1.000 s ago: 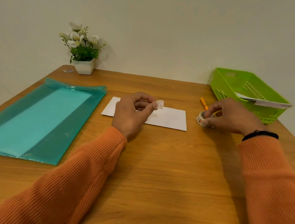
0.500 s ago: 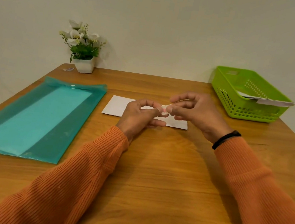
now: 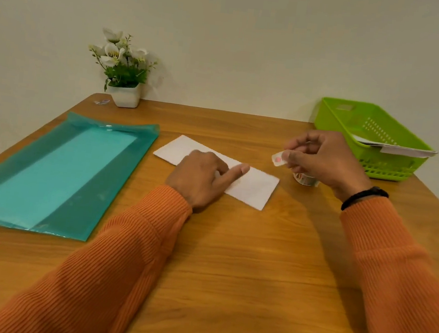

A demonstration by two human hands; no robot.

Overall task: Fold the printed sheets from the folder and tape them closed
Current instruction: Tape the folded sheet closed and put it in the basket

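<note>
From the head camera, my left hand (image 3: pixel 206 177) lies on the folded sheet (image 3: pixel 251 185), index finger stretched along it and the other fingers curled loosely, pinching nothing. I judge it is there to pin the flaps flat and keep the paper from sliding on the wooden surface (image 3: pixel 229 263) while the seal goes on. The sheet lies slantwise in the middle of the surface, its right end bare and free for taping.

My right hand (image 3: pixel 325 162) hovers just right of the sheet, thumb and fingertips pinching a short piece of tape (image 3: pixel 278 159) by one end, so the sticky part hangs clear and can be laid down without wrinkling. Under that hand, partly hidden, sits the tape roll (image 3: pixel 304 178), kept close for the next piece.

The teal folder (image 3: pixel 56 172) lies flat at my left, well apart from the work, so the next sheet is within reach. The green basket (image 3: pixel 371 145) stands at the far right, with paper lying across its rim, likely the place for finished pieces. A potted flower (image 3: pixel 123 73) stands at the back by the wall, out of the way.
</note>
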